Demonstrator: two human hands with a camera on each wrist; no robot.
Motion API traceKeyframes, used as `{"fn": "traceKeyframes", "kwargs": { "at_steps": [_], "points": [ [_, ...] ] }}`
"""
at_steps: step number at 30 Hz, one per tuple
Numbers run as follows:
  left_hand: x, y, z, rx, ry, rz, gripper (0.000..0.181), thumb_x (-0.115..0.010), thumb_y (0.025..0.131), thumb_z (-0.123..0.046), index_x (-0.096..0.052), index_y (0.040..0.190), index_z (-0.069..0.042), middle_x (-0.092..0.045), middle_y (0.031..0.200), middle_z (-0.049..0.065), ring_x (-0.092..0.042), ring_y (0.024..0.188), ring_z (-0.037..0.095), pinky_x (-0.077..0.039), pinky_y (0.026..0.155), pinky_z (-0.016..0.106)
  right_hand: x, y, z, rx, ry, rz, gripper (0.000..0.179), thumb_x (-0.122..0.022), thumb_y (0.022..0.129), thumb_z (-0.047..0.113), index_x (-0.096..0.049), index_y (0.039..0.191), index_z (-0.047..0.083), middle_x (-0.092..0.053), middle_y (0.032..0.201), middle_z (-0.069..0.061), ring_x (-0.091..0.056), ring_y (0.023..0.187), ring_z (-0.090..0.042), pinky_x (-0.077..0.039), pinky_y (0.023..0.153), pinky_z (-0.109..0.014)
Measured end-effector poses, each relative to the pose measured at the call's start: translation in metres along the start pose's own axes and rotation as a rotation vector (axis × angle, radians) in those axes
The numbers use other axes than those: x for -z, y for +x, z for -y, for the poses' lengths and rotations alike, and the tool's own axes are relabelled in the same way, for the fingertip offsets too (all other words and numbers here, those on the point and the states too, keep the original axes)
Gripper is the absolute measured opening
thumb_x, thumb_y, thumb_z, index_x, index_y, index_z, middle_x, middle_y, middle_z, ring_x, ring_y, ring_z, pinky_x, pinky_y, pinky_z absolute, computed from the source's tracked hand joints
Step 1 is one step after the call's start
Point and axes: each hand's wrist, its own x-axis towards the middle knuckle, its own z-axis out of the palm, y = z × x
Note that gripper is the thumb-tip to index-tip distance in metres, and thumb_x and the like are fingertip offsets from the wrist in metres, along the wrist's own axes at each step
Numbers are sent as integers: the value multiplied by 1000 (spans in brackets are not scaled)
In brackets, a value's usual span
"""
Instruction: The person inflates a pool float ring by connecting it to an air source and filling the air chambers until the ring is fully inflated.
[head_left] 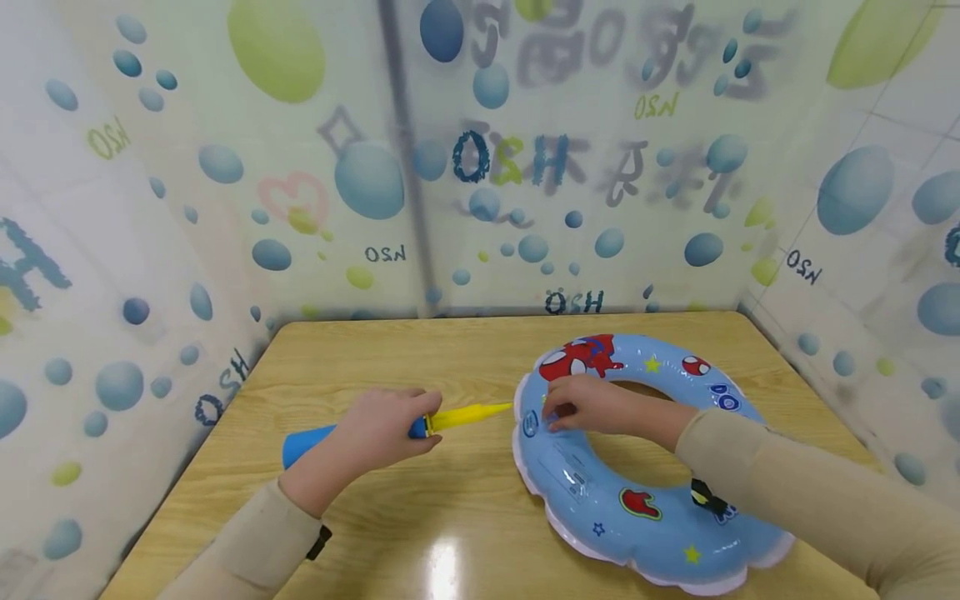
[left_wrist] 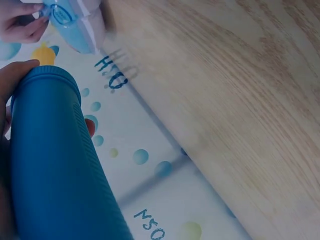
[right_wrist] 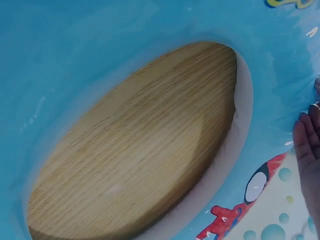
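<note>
My left hand grips a blue hand pump round its front end, held tilted above the table. Its tapered yellow nozzle points right, with the tip close to the ring's left edge; whether they touch I cannot tell. The left wrist view shows the ribbed blue barrel large. A blue inflatable swim ring, with red cartoon figures and stars, looks filled out. My right hand reaches over it and pinches a small clear part, apparently the valve, beside an oval mark. The fingertips partly hide it.
A wooden table carries the ring on its right side. Curtains printed with bubbles and letters close off the back and both sides. Through the ring's hole the tabletop shows.
</note>
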Motion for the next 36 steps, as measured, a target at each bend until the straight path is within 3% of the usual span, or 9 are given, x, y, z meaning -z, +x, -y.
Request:
{"fn": "traceKeyframes", "kwargs": {
  "at_steps": [9, 13, 17, 21, 25, 29, 33, 36],
  "points": [
    [-5, -3, 5, 24, -36, 25, 38, -81, 80, -32, -47, 85, -18, -41, 70, -10, -33, 51, 8, -27, 47, 26, -5, -2, 11, -189, 65, -65, 14, -75, 88, 22, -73, 101, 20, -62, 90, 12, -57, 85, -10, -51, 76, -25],
    [-8, -3, 7, 17, -31, 28, 39, -81, 80, -32, -46, 85, -17, -41, 71, -9, -32, 51, 8, -26, 47, 26, -7, -1, 18, -323, 95, -103, 11, -76, 87, 23, -69, 94, 18, -62, 84, 7, -57, 82, -13, -51, 74, -27],
    [-10, -4, 8, 15, -24, 28, 39, -82, 80, -32, -46, 85, -18, -41, 71, -9, -32, 50, 8, -25, 46, 26, -10, -3, 21, -481, 75, -118, 28, -77, 84, 35, -60, 94, 15, -58, 77, 1, -55, 76, -16, -48, 66, -27],
    [-12, -4, 9, 28, -28, 42, 39, -82, 79, -32, -46, 86, -18, -41, 71, -10, -33, 51, 8, -27, 47, 26, -13, -10, 20, -583, 73, -101, 52, -75, 81, 50, -54, 113, 14, -59, 82, -1, -57, 78, -17, -50, 67, -30],
    [-14, -4, 10, 35, -37, 55, 39, -82, 80, -32, -46, 85, -18, -41, 71, -10, -33, 51, 8, -27, 48, 27, -16, -15, 16, -591, 125, -72, 70, -71, 82, 57, -43, 134, 18, -64, 105, -4, -62, 92, -22, -53, 81, -42],
    [-17, -4, 13, 39, -50, 62, 39, -82, 80, -32, -46, 85, -18, -41, 71, -10, -33, 51, 8, -27, 48, 26, -20, -14, 9, -543, 177, -70, 67, -69, 85, 55, -41, 137, 23, -59, 122, -7, -58, 108, -27, -48, 92, -51],
    [-19, -5, 17, 46, -46, 77, 38, -80, 81, -33, -46, 87, -18, -41, 72, -10, -34, 53, 9, -28, 50, 28, -21, -8, 2, -486, 236, -75, 56, -71, 86, 47, -46, 131, 25, -58, 119, -7, -54, 109, -27, -48, 92, -47],
    [-20, -7, 20, 52, -41, 85, 38, -80, 81, -34, -47, 89, -18, -40, 73, -9, -34, 54, 10, -28, 51, 29, -20, -1, -2, -437, 273, -56, 51, -72, 87, 43, -49, 128, 25, -57, 116, -6, -53, 105, -25, -51, 85, -40]
  ]
}}
